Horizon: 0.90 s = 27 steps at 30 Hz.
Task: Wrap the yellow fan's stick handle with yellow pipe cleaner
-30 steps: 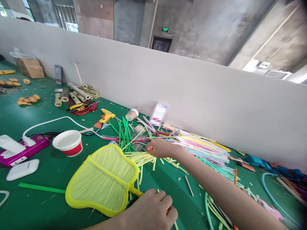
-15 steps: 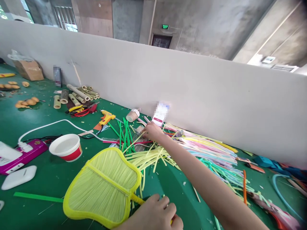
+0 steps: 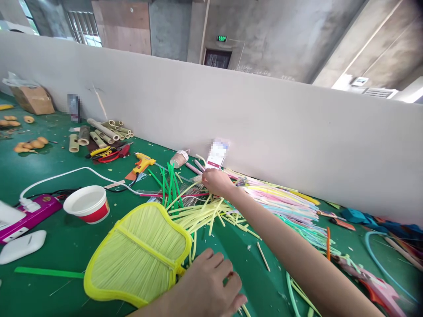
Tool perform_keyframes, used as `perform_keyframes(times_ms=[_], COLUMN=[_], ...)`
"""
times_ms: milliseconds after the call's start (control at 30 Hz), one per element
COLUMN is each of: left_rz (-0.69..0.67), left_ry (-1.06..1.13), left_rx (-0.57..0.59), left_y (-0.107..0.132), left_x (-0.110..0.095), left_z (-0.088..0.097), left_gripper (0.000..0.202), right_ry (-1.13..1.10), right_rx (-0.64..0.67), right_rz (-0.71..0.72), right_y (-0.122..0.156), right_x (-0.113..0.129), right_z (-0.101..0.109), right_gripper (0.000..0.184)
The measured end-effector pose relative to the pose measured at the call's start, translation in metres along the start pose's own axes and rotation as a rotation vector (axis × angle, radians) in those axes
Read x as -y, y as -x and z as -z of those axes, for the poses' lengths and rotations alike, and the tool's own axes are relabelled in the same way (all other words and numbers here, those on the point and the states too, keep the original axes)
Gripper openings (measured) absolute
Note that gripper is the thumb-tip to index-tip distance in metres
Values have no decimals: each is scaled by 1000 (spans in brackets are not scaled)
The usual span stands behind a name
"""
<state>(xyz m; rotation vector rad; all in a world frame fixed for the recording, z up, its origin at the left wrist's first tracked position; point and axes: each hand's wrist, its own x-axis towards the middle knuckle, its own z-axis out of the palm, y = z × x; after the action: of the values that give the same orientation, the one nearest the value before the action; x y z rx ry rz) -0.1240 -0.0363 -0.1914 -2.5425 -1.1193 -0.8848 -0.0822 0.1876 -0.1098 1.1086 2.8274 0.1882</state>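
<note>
A yellow-green woven hand fan (image 3: 139,255) with a bright yellow rim lies on the green table in front of me. My left hand (image 3: 214,279) is over its handle, fingers loosely bent and apart; most of the handle is hidden under it. My right hand (image 3: 216,181) reaches forward to the far side of the pile, right below a lit phone (image 3: 215,159) leaning on the partition. Its fingers are bent together, and what they hold, if anything, is hidden. Pale yellow fuzzy stems (image 3: 198,215) and green ones (image 3: 172,185) lie beside and below that hand.
Pastel stems (image 3: 280,202) spread to the right, near a pink glue gun (image 3: 376,281). On the left are a yellow glue gun (image 3: 143,163), a paper cup (image 3: 94,215), pliers (image 3: 109,152), bamboo pieces (image 3: 105,130) and a purple power strip (image 3: 41,215). A white partition (image 3: 280,127) stands behind.
My left hand has moved up and its fingers are straighter, over the fan handle. My right hand has shifted slightly right, closer beneath the phone. The fan stays on the table.
</note>
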Motion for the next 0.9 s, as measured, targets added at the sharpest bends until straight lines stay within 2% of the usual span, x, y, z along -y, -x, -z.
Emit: perform_keyframes(times_ms=[167,367,533,600,700,800,900], left_rz=[118,147,166,200,321,502,676], left_ry=[48,36,72,110,110,2,-125], left_rx=[64,78,66,13,-151,-259,-104], left_y=[-3,-1,-4,-8,-13,-13,-5], left_x=[6,9,4,8,28,65,100], left_z=[9,6,9,15,32,49,51], left_gripper=[15,14,12,9,18,23,32], right_ry=[-34,-71,-107,-133,-178,-223,-280], right_rx=[-47,-80,-75,-48,14,73,88], right_rz=[-99,-188,-168,-120,-51,-17,-23], right_y=[4,-10,-14,-12,-7,-4,-7], right_x=[-6,-22,-35,-38,-39,-38,-38], right_z=[9,13,23,26,29,28,25], right_gripper=[31,32,31,31,31,30,30])
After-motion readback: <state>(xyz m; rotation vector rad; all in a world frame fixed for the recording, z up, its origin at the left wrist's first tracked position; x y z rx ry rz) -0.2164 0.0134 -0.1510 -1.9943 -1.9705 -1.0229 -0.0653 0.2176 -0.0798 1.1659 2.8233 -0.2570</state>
